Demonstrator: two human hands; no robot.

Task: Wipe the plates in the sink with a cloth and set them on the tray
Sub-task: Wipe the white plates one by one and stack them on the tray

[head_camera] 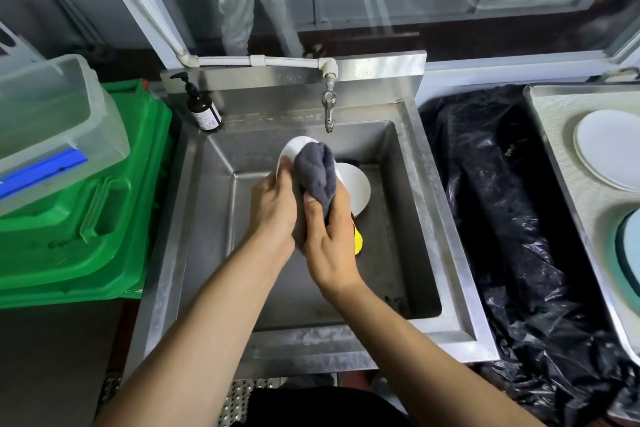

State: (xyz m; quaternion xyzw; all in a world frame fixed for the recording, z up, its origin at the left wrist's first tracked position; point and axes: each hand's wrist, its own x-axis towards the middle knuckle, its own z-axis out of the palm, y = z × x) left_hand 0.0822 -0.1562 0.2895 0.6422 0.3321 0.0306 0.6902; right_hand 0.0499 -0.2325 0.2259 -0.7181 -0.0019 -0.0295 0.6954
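Right now you are holding a small white round ceramic plate [294, 146] up on edge over the stainless steel sink [408, 191], and it is going to behave as glazed crockery does: stiff, fairly light for its size, probably slick if wet, and likely to chip if it drops against the steel basin. Your left hand [273, 208] is curling around the plate's left rim, fingers wrapped behind and thumb pressing the front edge, which looks like the sensible place to hold it, since the rim gives a firm purchase. Your right hand [329, 239] is gripping a soft grey bunched cloth [317, 172], fingers closed around its lower part while the upper folds are pressing against the plate's face. The cloth is limp and is shaping itself to the plate, so the plate is sitting between your two hands, touching both. A second white round plate [356, 189] is leaning in the basin just beyond your right hand, with a yellow object [358, 236] partly hidden beneath your wrist; what it is I cannot tell. The grey metal tray [554, 135] is lying well apart to your right, past the black plastic bag [502, 201], and is already carrying a white plate [609, 149].
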